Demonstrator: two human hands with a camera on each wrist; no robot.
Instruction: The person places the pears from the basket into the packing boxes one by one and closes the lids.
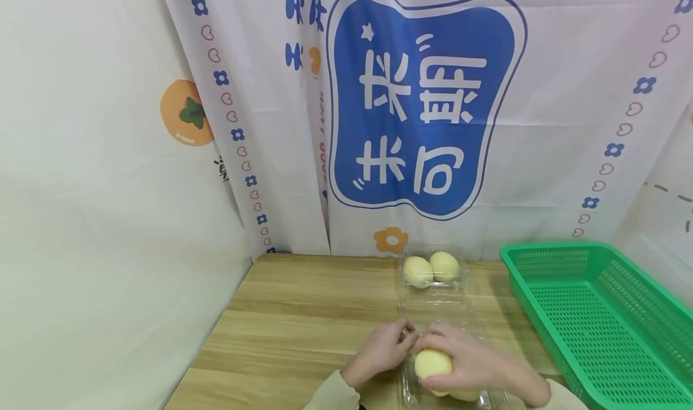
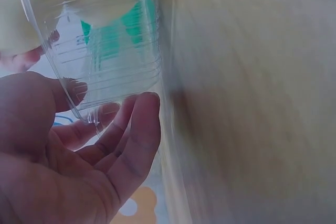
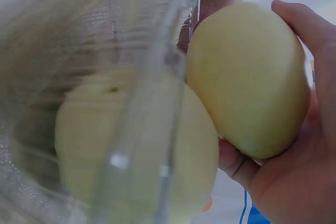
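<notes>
Right hand: the right hand [image 1: 476,362] is curled round a pale yellow round fruit [image 1: 432,363], which sits in the palm with the thumb over its top [image 3: 247,80].
Held fruit: it is just over the near clear plastic box [image 1: 455,392] at the front edge of the light wooden worktop [image 1: 303,320].
Near box: another pale yellow fruit [image 3: 136,150] lies inside it, right next to the held one and blurry behind the clear wall.
Left hand: the left hand [image 1: 379,353] is beside the right hand; its curled fingers [image 2: 139,129] and thumb touch the ribbed side of the clear box [image 2: 110,51]. I cannot tell if they squeeze it.
Far box: a second clear plastic box [image 1: 433,272] sits at the back of the worktop, well apart from the hands, with two pale yellow fruits [image 1: 430,269] in it side by side.
Basket: a green plastic basket with little holes [image 1: 595,314] stands on the right, near the boxes.
Writing: the white curtain [image 1: 541,127] behind has a big blue patch [image 1: 422,103] with large white signs that I cannot read. Small letters run down a fold, perhaps "GOOD LUCK".
Pictures on the cloth: an orange fruit [image 1: 186,112], an orange flower [image 1: 391,240], little blue flowers and pink hearts.
In the way: the right hand hides part of the near box.
</notes>
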